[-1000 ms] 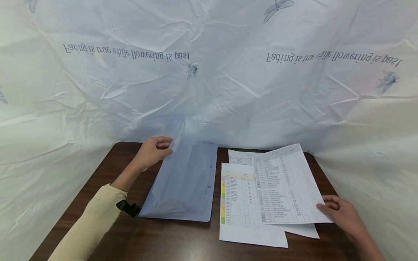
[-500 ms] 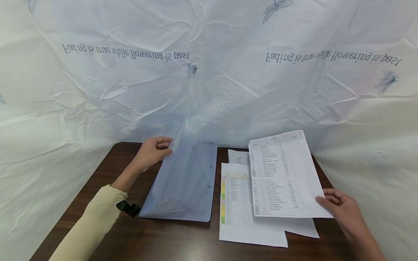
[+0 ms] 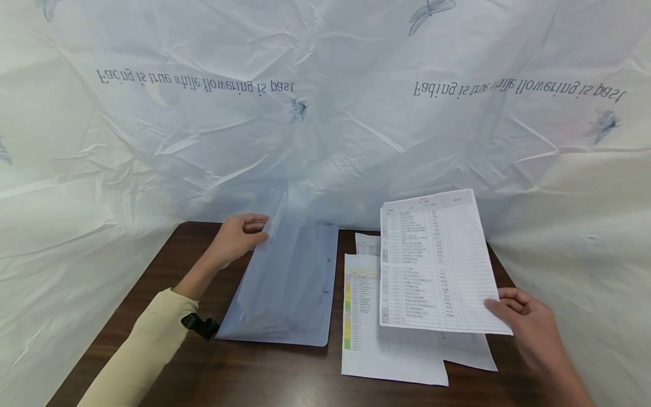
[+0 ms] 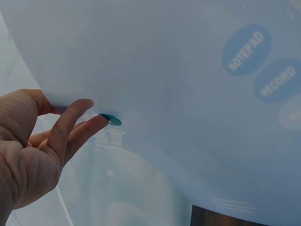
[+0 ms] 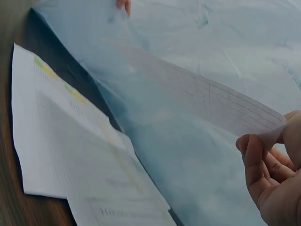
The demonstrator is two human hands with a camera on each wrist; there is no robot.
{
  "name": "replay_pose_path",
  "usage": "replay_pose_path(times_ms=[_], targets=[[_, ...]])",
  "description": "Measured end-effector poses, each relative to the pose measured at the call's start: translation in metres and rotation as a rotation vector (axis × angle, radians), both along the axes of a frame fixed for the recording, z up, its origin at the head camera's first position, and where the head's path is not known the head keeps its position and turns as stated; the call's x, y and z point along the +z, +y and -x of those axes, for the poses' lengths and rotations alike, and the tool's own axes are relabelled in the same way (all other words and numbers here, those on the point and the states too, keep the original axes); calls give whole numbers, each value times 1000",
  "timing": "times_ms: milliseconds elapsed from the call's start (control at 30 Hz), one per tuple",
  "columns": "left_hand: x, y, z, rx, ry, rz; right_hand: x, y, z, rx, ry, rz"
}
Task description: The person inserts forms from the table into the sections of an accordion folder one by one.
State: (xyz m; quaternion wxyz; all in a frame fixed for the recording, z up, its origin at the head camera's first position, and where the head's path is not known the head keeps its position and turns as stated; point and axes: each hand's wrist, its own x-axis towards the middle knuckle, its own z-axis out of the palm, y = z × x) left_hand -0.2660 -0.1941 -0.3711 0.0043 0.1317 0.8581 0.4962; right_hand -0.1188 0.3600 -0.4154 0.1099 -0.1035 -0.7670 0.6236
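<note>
Printed sheet [image 3: 434, 263] is lifted at 3 o'clock above the papers [image 3: 391, 345] on the table [image 3: 254, 373], its lower corner pinched by the right hand [image 3: 524, 325]. At 10 o'clock, the left hand [image 3: 236, 237] pinches open the translucent blue folder [image 3: 290, 288].

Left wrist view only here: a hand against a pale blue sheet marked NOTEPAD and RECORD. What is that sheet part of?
Observer: It is the raised cover of a translucent blue folder lying on a dark table; the left hand holds its edge.
Operator: And the other hand?
Observer: The right hand pinches a printed sheet by its lower corner, above the table.
Operator: Anything else?
Observer: More printed pages lie right of the folder, one with coloured marks down its edge.
</note>
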Motion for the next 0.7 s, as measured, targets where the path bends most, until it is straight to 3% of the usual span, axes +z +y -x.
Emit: replay_pose_path(times_ms=[233, 700], targets=[[1, 0, 0, -6, -7, -7, 11, -21, -4, 42, 92, 144], [1, -1, 1, 0, -10, -3, 30, -59, 2, 48, 112, 134]])
